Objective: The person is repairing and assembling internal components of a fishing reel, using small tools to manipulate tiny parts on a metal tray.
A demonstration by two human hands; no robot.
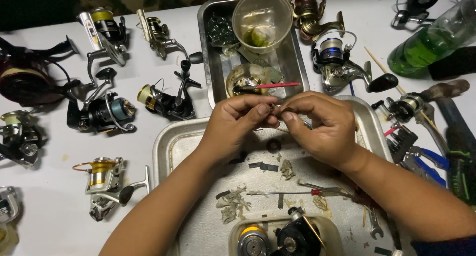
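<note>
While both hands meet above the metal tray (171, 147), left hand (233, 124) and right hand (322, 124) pinch a small dark part (275, 108), its long axis too hidden to tell.

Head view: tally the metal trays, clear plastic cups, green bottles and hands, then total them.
Metal trays: 2
Clear plastic cup: 1
Green bottle: 1
Hands, left hand and right hand, both pinching a small part: 2
Total: 6

A white table (49, 206) carries fishing reels (106, 181), metal trays (173, 147) and pliers (421, 159).
</note>
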